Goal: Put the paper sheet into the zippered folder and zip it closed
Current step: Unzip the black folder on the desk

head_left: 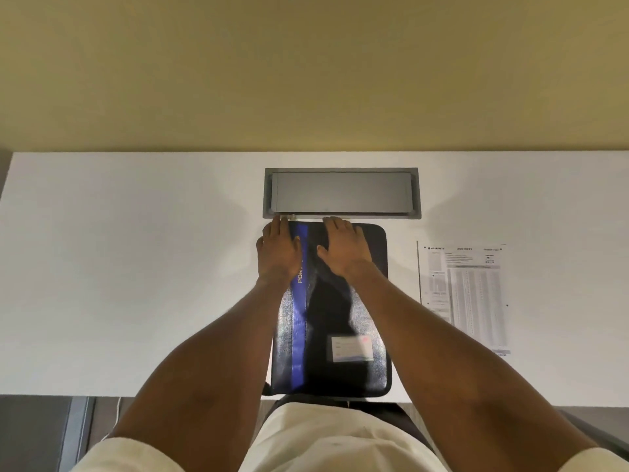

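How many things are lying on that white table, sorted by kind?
Zippered folder: 1
Paper sheet: 1
Grey hatch set into the table: 1
Total: 3

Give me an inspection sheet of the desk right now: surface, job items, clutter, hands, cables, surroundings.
Surface: white desk, flat, with a grey hatch set into it, lid down.
Job's things: dark folder with a blue stripe lies flat at the near edge, looks closed; a label sits on its cover. Paper sheet lies flat to the folder's right, apart from it, not yet inside.
Clutter: nothing seen.
Hands: left hand at the folder's far left corner; right hand flat on its far end. Whether either pinches the zip pull cannot be told.
Cables: a thin pale cord below the desk edge, left.
Surroundings: tan wall behind the desk.
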`<state>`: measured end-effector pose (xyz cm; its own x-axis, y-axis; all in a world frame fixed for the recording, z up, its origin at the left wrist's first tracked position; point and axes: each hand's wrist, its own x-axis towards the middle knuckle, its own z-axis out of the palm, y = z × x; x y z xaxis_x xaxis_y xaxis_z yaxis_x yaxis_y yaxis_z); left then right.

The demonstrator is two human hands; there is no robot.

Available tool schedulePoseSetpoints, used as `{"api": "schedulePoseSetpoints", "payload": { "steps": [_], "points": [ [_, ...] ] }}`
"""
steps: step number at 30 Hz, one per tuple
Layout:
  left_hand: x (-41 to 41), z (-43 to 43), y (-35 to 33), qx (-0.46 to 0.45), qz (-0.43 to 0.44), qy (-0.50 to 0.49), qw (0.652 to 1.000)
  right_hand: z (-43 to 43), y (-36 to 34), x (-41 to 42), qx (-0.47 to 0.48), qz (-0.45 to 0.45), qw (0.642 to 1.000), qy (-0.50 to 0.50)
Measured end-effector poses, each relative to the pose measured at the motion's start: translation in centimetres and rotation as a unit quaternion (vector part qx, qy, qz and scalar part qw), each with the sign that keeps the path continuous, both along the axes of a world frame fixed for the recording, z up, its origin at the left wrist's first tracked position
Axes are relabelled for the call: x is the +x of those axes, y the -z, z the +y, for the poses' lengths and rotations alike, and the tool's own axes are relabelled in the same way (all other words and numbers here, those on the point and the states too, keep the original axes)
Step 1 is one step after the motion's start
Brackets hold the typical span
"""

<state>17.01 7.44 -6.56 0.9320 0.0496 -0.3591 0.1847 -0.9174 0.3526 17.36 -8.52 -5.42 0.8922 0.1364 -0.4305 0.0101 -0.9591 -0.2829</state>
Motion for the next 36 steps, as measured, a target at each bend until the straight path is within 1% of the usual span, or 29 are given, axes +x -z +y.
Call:
{"api": "schedulePoseSetpoints", "payload": {
  "steps": [6, 12, 16, 18, 22, 27, 29, 36],
  "points": [
    [2.5, 0.7, 0.8, 0.026, -0.01, 0.031, 0.999, 1.8, 0.9, 2.3, -0.007, 0.0, 0.999, -0.034],
    [3.9, 0.5, 1.2, -0.044, 0.037, -0.011, 0.998, 2.9, 1.2, 3.6, -0.013, 0.009, 0.999, -0.04],
    [5.1, 0.2, 1.3, -0.063, 0.093, -0.018, 0.994, 3.6, 1.1, 4.5, 0.024, 0.019, 0.999, -0.037],
    [5.7, 0.2, 1.2, -0.075, 0.106, -0.02, 0.991, 4.0, 1.0, 5.0, 0.039, 0.02, 0.998, -0.044],
    [5.8, 0.4, 1.0, -0.102, 0.09, -0.035, 0.99, 4.0, 0.7, 6.3, 0.04, 0.024, 0.997, -0.058],
    [5.1, 0.6, 0.5, -0.129, 0.052, -0.069, 0.988, 4.0, 0.3, 7.5, -0.006, 0.033, 0.994, -0.107],
    [4.7, 0.6, 0.4, -0.141, 0.04, -0.071, 0.987, 4.0, 0.3, 7.7, -0.014, 0.029, 0.993, -0.111],
    [4.4, 0.3, -0.4, -0.149, 0.043, -0.074, 0.985, 4.1, -0.4, 8.1, 0.038, 0.032, 0.996, -0.07]
  ]
}}
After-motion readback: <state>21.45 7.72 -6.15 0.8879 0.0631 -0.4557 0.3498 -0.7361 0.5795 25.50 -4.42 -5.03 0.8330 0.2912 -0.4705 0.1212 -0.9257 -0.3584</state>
